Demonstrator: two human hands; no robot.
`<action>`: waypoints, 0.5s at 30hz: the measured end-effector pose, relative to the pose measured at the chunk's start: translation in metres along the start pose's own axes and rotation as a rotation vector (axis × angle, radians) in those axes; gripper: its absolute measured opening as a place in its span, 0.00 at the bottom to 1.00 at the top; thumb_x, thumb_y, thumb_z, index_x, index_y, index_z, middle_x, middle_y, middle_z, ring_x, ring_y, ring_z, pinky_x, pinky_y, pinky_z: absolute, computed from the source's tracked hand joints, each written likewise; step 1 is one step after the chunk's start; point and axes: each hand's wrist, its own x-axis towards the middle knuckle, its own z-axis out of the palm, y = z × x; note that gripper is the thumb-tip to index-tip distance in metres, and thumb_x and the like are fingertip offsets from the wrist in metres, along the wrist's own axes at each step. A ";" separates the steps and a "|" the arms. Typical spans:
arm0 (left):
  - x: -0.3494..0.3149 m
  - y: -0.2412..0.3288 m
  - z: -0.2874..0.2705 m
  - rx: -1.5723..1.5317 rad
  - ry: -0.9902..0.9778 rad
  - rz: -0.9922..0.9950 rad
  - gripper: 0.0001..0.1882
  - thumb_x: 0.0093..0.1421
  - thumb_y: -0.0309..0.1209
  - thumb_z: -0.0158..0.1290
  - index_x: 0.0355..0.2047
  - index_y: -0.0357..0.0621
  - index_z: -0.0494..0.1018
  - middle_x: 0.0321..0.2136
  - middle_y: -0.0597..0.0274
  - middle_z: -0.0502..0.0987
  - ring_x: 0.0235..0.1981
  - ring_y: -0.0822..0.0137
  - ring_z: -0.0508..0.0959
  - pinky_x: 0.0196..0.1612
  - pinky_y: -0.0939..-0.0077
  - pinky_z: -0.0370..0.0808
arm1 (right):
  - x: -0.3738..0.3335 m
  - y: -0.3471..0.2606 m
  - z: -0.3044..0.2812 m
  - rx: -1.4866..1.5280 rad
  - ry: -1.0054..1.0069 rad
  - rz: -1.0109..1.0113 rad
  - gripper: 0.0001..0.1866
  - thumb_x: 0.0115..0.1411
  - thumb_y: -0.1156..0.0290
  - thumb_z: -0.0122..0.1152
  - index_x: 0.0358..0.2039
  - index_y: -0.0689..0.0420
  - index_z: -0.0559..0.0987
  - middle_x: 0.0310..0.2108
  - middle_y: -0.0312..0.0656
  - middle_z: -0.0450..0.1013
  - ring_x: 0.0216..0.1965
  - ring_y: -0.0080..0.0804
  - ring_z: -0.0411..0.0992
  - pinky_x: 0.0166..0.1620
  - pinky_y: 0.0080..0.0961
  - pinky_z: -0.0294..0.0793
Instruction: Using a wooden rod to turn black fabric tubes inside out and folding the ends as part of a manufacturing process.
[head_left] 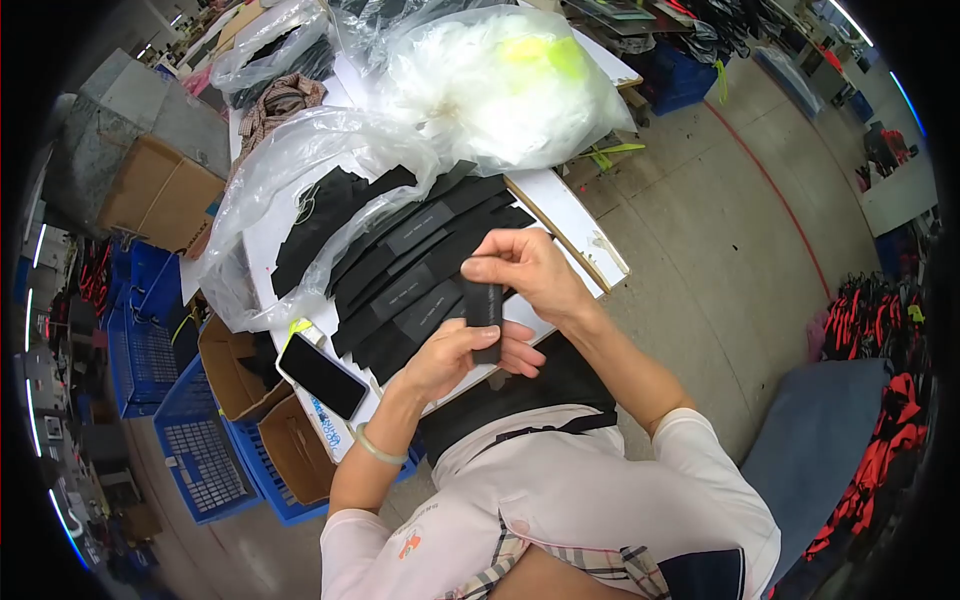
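Note:
A narrow black fabric strip [484, 305] is held upright between my two hands, above the table's near edge. My right hand [520, 270] pinches its upper end between thumb and fingers. Lower down, my left hand [462, 352] grips the bottom end, thumb in front and fingers behind. Beyond them lie several overlapping black fabric pieces [420, 255], some with small grey printed patches. More black pieces [325, 225] rest partly inside an open clear plastic bag [240, 270] to the left.
A phone [322, 376] lies at the table's near left corner. Blue crates [205, 455] and cardboard boxes [295, 445] stand left of the white table [590, 240]. A large bag of white material [500, 90] sits at the back. Red and black goods [870, 330] are piled at the right.

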 end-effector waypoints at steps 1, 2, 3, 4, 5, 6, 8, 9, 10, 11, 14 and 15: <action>-0.005 -0.003 -0.003 0.224 0.156 0.013 0.20 0.62 0.34 0.42 0.41 0.24 0.70 0.33 0.39 0.77 0.36 0.52 0.79 0.46 0.67 0.72 | 0.001 -0.001 -0.003 -0.023 0.068 -0.025 0.07 0.54 0.72 0.63 0.26 0.61 0.77 0.21 0.32 0.72 0.22 0.14 0.67 0.26 0.12 0.65; -0.008 -0.004 -0.005 0.449 0.313 0.029 0.19 0.63 0.34 0.43 0.39 0.24 0.70 0.30 0.41 0.78 0.33 0.54 0.80 0.43 0.69 0.74 | 0.003 -0.001 -0.004 -0.046 0.134 -0.051 0.07 0.54 0.71 0.63 0.23 0.60 0.76 0.20 0.32 0.72 0.21 0.13 0.66 0.25 0.11 0.64; -0.012 -0.003 0.002 0.471 0.325 0.054 0.17 0.63 0.33 0.44 0.35 0.25 0.72 0.25 0.45 0.79 0.28 0.58 0.80 0.39 0.72 0.75 | 0.004 0.008 0.000 0.030 0.145 -0.040 0.08 0.53 0.72 0.64 0.21 0.59 0.75 0.18 0.30 0.70 0.19 0.12 0.63 0.23 0.11 0.60; -0.015 -0.007 0.001 0.464 0.331 0.055 0.17 0.63 0.33 0.44 0.35 0.25 0.72 0.25 0.45 0.79 0.28 0.58 0.80 0.39 0.72 0.75 | 0.005 0.013 0.001 0.031 0.140 -0.032 0.08 0.53 0.72 0.64 0.21 0.59 0.75 0.18 0.30 0.70 0.19 0.12 0.63 0.23 0.11 0.60; -0.018 -0.012 -0.001 0.366 0.278 0.052 0.18 0.63 0.34 0.44 0.33 0.25 0.72 0.24 0.45 0.79 0.27 0.60 0.80 0.39 0.72 0.74 | 0.006 0.016 0.003 0.025 0.179 0.002 0.08 0.52 0.72 0.65 0.20 0.58 0.75 0.18 0.30 0.70 0.19 0.11 0.63 0.22 0.11 0.59; -0.024 -0.014 -0.003 0.276 0.236 0.063 0.18 0.63 0.34 0.43 0.32 0.26 0.72 0.24 0.45 0.79 0.27 0.61 0.80 0.39 0.72 0.74 | 0.011 0.017 0.009 0.018 0.199 0.028 0.08 0.51 0.72 0.65 0.20 0.58 0.75 0.18 0.30 0.70 0.19 0.11 0.62 0.22 0.11 0.57; -0.032 -0.017 -0.011 0.337 0.173 0.075 0.18 0.62 0.33 0.45 0.37 0.24 0.72 0.27 0.48 0.80 0.35 0.64 0.78 0.44 0.72 0.72 | 0.015 0.022 0.017 -0.032 0.124 0.021 0.08 0.50 0.73 0.66 0.20 0.58 0.75 0.17 0.31 0.70 0.18 0.12 0.62 0.22 0.11 0.58; -0.034 -0.015 -0.007 0.341 0.208 0.054 0.17 0.62 0.32 0.45 0.39 0.24 0.72 0.31 0.49 0.79 0.38 0.64 0.78 0.45 0.71 0.71 | 0.015 0.022 0.020 -0.016 0.069 0.019 0.08 0.50 0.73 0.66 0.20 0.59 0.75 0.18 0.32 0.71 0.18 0.12 0.63 0.22 0.11 0.60; -0.035 -0.015 -0.002 0.339 0.245 0.036 0.17 0.62 0.32 0.46 0.41 0.25 0.71 0.34 0.49 0.79 0.40 0.63 0.77 0.46 0.71 0.70 | 0.016 0.022 0.023 -0.001 0.013 0.021 0.08 0.50 0.74 0.66 0.20 0.60 0.75 0.18 0.32 0.71 0.19 0.12 0.64 0.23 0.12 0.61; -0.034 -0.013 -0.002 0.238 0.300 0.090 0.18 0.62 0.32 0.47 0.46 0.28 0.69 0.38 0.50 0.78 0.42 0.60 0.77 0.47 0.68 0.71 | 0.021 0.024 0.027 -0.008 -0.024 0.026 0.08 0.50 0.75 0.66 0.20 0.60 0.75 0.17 0.34 0.71 0.18 0.12 0.65 0.22 0.11 0.63; -0.041 0.000 -0.015 -0.129 0.347 0.248 0.21 0.64 0.33 0.44 0.49 0.25 0.64 0.36 0.42 0.77 0.36 0.54 0.80 0.43 0.68 0.76 | 0.032 0.030 0.049 -0.211 -0.116 -0.020 0.07 0.51 0.74 0.65 0.20 0.61 0.77 0.14 0.31 0.69 0.15 0.10 0.62 0.17 0.10 0.58; -0.047 0.000 -0.021 -0.183 0.369 0.233 0.20 0.64 0.33 0.43 0.48 0.24 0.64 0.35 0.40 0.76 0.34 0.53 0.80 0.40 0.69 0.77 | 0.037 0.028 0.051 -0.228 -0.169 0.114 0.06 0.53 0.74 0.63 0.22 0.61 0.78 0.14 0.32 0.70 0.17 0.12 0.64 0.19 0.11 0.59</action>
